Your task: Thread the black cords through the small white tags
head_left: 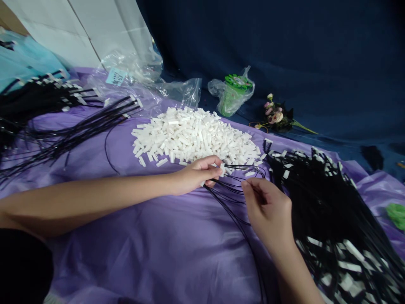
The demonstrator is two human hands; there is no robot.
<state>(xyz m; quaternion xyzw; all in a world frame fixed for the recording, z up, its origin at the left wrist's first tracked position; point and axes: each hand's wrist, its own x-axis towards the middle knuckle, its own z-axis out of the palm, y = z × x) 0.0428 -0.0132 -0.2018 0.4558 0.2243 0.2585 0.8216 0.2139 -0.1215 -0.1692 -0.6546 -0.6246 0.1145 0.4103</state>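
My left hand (198, 175) reaches in from the left and is closed around white plastic connectors. One white connector (222, 169) sticks out at the fingertips, and another white connector (203, 184) shows below the fingers. From them thin black wires (226, 185) run rightward, some looping, others trailing down the cloth. My right hand (268, 207) is curled in a pinch on these wires, its thumb and index finger near together; the exact grip is partly hidden. Just beyond the left hand lies a large heap of loose white connectors (196, 131).
A purple cloth (142, 249) covers the surface. Black cables with white ends lie in a bundle (322, 202) at right and another bundle (72, 126) at left. Behind stand a clear plastic bag (133, 80), a bagged green container (232, 95) and artificial flowers (275, 116).
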